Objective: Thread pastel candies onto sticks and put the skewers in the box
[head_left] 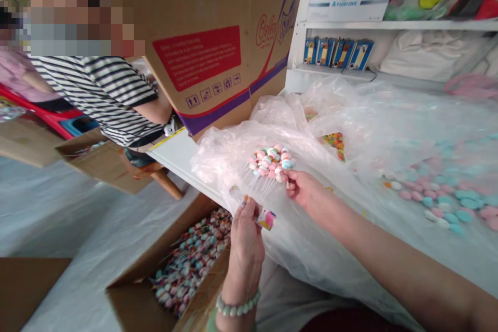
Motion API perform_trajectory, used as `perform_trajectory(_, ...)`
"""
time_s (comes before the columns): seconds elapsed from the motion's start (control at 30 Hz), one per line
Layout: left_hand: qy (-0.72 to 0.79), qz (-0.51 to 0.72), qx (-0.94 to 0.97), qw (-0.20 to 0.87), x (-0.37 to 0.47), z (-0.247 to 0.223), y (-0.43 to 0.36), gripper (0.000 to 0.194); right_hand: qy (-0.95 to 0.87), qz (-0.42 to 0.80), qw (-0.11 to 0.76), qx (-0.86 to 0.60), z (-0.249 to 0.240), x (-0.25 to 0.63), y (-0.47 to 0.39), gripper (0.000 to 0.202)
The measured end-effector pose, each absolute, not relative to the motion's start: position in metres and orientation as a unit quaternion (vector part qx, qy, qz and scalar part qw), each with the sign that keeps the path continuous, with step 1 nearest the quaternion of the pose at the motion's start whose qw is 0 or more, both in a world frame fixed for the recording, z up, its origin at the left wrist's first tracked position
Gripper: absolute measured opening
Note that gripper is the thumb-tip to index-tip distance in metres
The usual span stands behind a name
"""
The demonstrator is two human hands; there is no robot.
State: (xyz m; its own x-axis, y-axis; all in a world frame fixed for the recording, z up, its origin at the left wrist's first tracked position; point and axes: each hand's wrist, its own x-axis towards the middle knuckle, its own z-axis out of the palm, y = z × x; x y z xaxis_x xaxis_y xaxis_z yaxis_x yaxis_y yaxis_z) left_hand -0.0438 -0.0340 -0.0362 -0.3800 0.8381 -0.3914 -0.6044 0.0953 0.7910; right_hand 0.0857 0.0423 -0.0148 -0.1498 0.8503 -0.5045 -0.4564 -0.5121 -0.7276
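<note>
My left hand [247, 231], with a bead bracelet at the wrist, is closed on a small clear plastic bag [267, 219] with a pink and yellow print. My right hand [301, 187] pinches a marshmallow lollipop at the right edge of a pile, its white stick showing between the fingertips. The pile of marshmallow lollipops [266, 160], pink, white and blue, lies on a clear plastic sheet [218, 150], with the sticks pointing towards me. The two hands are apart, the left one lower and nearer to me.
Below the table edge stands an open carton [132, 290] full of wrapped lollipops [194, 254]. Loose marshmallows [447, 197] lie under plastic at the right. A large cardboard box [210, 21] stands behind. A person in a striped shirt [105, 88] sits at the left. Shelves [408, 25] line the back.
</note>
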Motion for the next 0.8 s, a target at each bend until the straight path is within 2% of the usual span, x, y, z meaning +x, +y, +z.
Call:
perform_trajectory(0.27, 0.523, 0.572, 0.221, 0.592, -0.012, -0.03, -0.04, 0.016, -0.4, 0.625, 0.391, -0.544, -0.014, 0.153, -0.055, 0.017)
perform_trajectory(0.53, 0.524, 0.561, 0.233, 0.597, 0.031, -0.03, -0.05, 0.024, -0.382, 0.618, 0.444, -0.525, -0.009, 0.157, -0.089, 0.02)
perform_trajectory(0.7, 0.461, 0.543, 0.258, 0.653, 0.046, -0.022, -0.058, 0.02, -0.328, 0.598, 0.48, -0.552, -0.009, 0.164, -0.087, 0.019)
perform_trajectory(0.8, 0.451, 0.564, 0.218, 0.657, 0.04, -0.015, -0.054, 0.016, -0.344, 0.601, 0.471, -0.546, -0.009, 0.175, -0.089, 0.019)
